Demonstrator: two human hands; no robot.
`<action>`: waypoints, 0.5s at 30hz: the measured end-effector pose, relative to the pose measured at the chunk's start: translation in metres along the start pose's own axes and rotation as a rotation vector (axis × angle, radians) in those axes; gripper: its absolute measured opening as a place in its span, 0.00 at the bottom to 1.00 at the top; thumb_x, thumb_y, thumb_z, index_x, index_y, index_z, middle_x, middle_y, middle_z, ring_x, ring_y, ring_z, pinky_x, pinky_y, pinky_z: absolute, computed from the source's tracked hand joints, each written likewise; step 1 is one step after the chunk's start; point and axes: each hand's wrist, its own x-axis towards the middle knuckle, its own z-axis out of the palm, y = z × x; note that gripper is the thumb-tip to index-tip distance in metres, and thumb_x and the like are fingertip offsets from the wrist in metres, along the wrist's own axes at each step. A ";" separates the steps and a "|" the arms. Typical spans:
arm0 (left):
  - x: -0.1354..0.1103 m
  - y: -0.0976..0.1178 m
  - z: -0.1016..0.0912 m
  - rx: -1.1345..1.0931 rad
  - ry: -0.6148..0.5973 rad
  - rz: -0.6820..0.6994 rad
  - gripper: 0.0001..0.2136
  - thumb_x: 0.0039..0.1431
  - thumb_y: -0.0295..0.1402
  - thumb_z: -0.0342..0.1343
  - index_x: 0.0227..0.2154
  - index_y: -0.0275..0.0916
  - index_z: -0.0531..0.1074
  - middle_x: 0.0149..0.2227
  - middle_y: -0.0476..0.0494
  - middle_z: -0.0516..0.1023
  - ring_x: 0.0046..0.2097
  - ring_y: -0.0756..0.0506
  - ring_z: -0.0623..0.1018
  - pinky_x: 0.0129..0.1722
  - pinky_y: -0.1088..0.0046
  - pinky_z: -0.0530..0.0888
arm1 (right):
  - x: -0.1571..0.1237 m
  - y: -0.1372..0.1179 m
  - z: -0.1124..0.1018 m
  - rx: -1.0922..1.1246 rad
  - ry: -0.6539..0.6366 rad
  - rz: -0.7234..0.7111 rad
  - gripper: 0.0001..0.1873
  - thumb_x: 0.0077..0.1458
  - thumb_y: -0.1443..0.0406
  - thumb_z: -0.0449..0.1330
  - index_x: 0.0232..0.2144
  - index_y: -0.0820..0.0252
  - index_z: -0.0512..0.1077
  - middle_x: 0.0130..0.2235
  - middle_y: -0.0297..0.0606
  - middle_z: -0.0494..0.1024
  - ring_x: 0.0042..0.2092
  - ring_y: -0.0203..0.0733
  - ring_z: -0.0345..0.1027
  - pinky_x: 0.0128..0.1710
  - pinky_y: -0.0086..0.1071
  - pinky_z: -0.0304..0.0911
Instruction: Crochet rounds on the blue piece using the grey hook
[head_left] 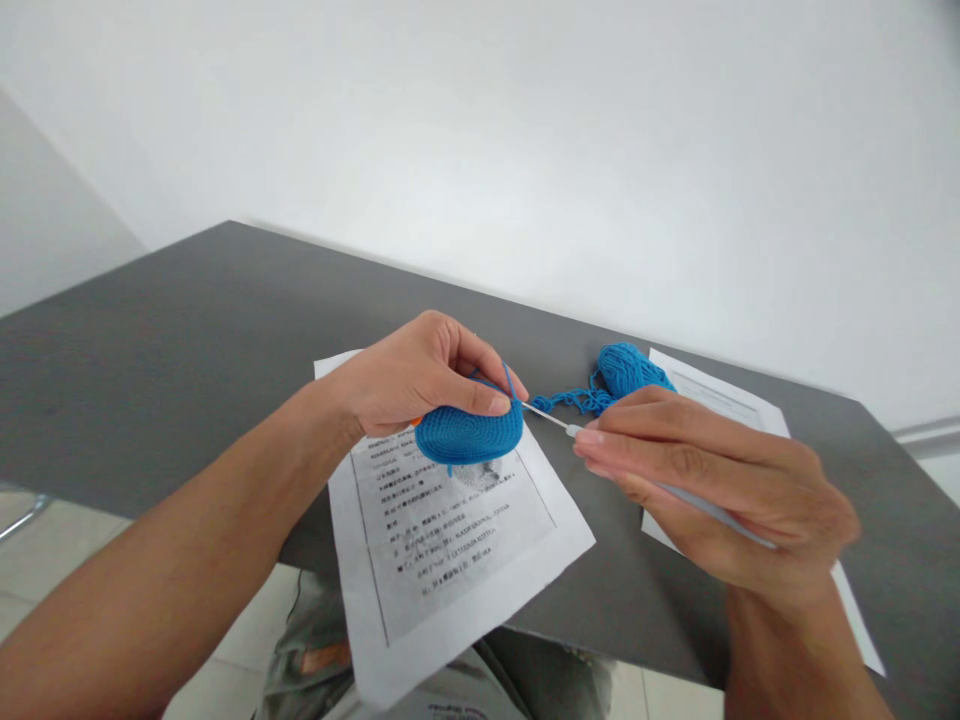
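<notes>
My left hand (431, 375) pinches the upper edge of a blue oval crochet piece (472, 435) between thumb and fingers. A strand of blue yarn loops up by the fingertips. In my right hand (697, 470) is a crochet hook (547, 414) with a thin metal shaft and a pale handle. The hook's tip meets the right edge of the piece, close to my left thumb; its exact place in the stitches is too small to tell. Something small and orange (417, 421) shows at the piece's left edge, mostly hidden by my left hand.
Beneath the piece, a printed sheet (450, 560) overhangs the front edge of the grey table (225, 330). A ball of blue yarn (630, 370) with loose tangled strands lies behind my right hand. Another paper (720, 400) is partly under that hand. A white wall rises behind the table.
</notes>
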 end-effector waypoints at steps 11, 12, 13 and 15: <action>-0.001 0.000 -0.002 0.019 -0.059 0.015 0.02 0.50 0.27 0.72 0.26 0.39 0.88 0.32 0.40 0.88 0.29 0.48 0.81 0.29 0.78 0.76 | -0.001 0.001 -0.002 0.081 0.101 0.123 0.25 0.57 0.76 0.71 0.51 0.45 0.85 0.38 0.37 0.88 0.34 0.48 0.83 0.29 0.41 0.81; -0.001 -0.001 -0.001 0.018 -0.061 0.020 0.02 0.50 0.26 0.72 0.26 0.39 0.88 0.32 0.41 0.88 0.29 0.49 0.81 0.29 0.78 0.77 | -0.002 0.002 -0.001 0.092 0.124 0.147 0.24 0.56 0.76 0.72 0.50 0.46 0.85 0.37 0.37 0.88 0.34 0.48 0.83 0.28 0.41 0.81; -0.001 -0.001 -0.001 0.014 -0.061 0.027 0.02 0.51 0.26 0.72 0.26 0.39 0.88 0.33 0.41 0.88 0.29 0.49 0.81 0.29 0.79 0.77 | -0.003 0.003 0.001 0.120 0.148 0.175 0.22 0.56 0.75 0.73 0.49 0.47 0.86 0.37 0.37 0.89 0.33 0.47 0.83 0.28 0.41 0.81; -0.002 -0.001 0.000 0.006 -0.046 0.044 0.02 0.51 0.26 0.72 0.27 0.39 0.88 0.34 0.41 0.89 0.30 0.49 0.81 0.29 0.78 0.77 | -0.006 0.006 0.005 0.252 0.199 0.266 0.18 0.58 0.73 0.73 0.48 0.50 0.86 0.36 0.38 0.89 0.32 0.45 0.83 0.27 0.38 0.81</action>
